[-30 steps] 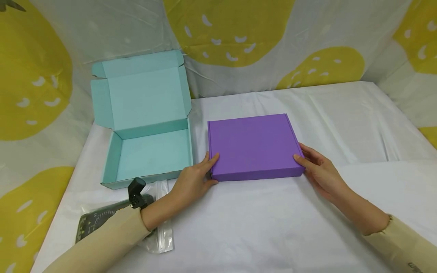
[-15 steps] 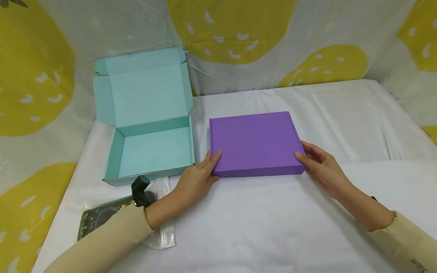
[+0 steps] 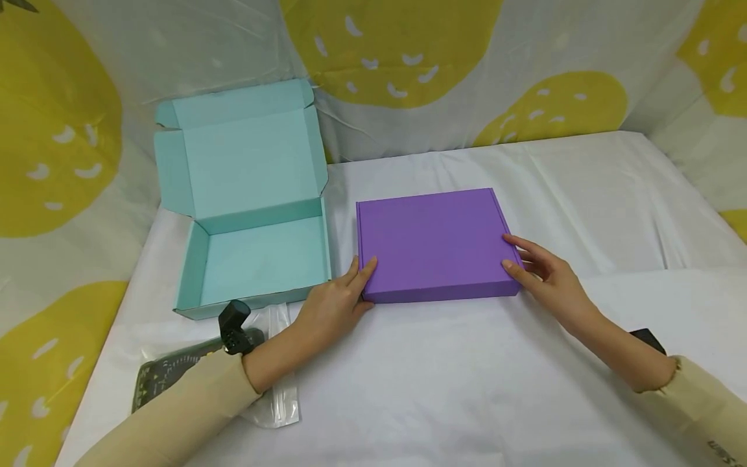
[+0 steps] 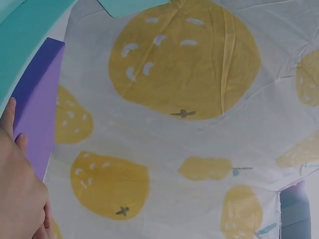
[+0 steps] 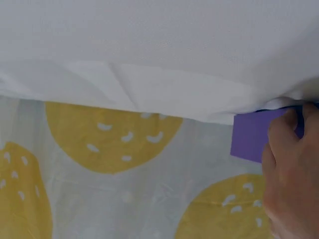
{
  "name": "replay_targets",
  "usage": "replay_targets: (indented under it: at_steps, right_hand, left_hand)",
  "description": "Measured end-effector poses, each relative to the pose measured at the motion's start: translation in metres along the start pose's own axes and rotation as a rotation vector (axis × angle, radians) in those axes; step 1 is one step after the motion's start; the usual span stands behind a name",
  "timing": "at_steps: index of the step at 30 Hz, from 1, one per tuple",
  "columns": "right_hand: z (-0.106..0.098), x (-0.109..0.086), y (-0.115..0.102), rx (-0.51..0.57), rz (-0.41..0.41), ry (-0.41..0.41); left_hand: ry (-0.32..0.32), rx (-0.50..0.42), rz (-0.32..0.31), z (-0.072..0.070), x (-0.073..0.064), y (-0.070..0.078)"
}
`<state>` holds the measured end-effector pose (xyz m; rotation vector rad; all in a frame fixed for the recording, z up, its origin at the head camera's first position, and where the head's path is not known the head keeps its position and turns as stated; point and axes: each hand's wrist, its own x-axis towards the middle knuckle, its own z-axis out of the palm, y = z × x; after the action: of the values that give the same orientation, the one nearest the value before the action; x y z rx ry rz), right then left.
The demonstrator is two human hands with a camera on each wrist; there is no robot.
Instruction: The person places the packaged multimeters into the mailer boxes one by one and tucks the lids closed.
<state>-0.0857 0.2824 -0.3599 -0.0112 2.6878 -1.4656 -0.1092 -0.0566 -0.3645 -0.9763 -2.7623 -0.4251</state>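
Note:
A closed purple cardboard box (image 3: 434, 246) lies on the white-covered table in the head view. My left hand (image 3: 331, 308) holds its front left corner, fingers over the lid's edge and the thumb low at the front. At the right side, my right hand (image 3: 551, 282) grips the box near the front corner, thumb and a fingertip on the lid's edge. To the left stands a mint-green cardboard box (image 3: 265, 259) with its lid raised and nothing inside. Both wrist views catch only part of the purple box (image 4: 37, 114) beside each hand.
Under my left forearm lies a clear zip bag (image 3: 283, 395) holding a dark, printed flat item (image 3: 160, 373), partly hidden by the sleeve. A white curtain with yellow fruit prints (image 3: 397, 45) hangs behind the table (image 3: 443, 389).
A finger of my right hand has come up onto the lid's right edge. The purple box and my left hand stay nearly in place; the head view shifts slightly.

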Motion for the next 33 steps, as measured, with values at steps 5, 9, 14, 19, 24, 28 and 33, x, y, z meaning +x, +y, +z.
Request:
replay_targets:
  at_steps: [5,9,14,19,24,28,33]
  right_hand:
    - [-0.002,0.001,-0.001,-0.034,0.027,-0.006]
    - [-0.003,0.001,-0.001,-0.026,0.057,-0.024]
    - [-0.003,0.0,0.0,-0.015,0.079,-0.041]
    - [-0.004,0.0,0.004,0.027,0.077,-0.068]
    - [-0.005,0.0,0.006,0.062,0.094,-0.089]
    - [-0.007,0.0,0.005,0.043,0.119,-0.13]
    - [-0.015,0.001,0.005,0.023,0.136,-0.2]
  left_hand:
    - [-0.005,-0.006,-0.006,-0.001,0.0,0.0]
    - [-0.006,-0.017,-0.017,-0.001,0.001,0.0]
    - [0.001,-0.045,-0.034,0.001,0.0,0.0]
    - [0.006,-0.125,-0.072,0.001,0.0,0.001]
    - [-0.021,-0.381,-0.207,-0.003,-0.001,0.002]
    - [-0.07,-0.595,-0.319,-0.008,-0.004,0.006]
    - [-0.13,-0.925,-0.504,-0.013,0.0,0.015]
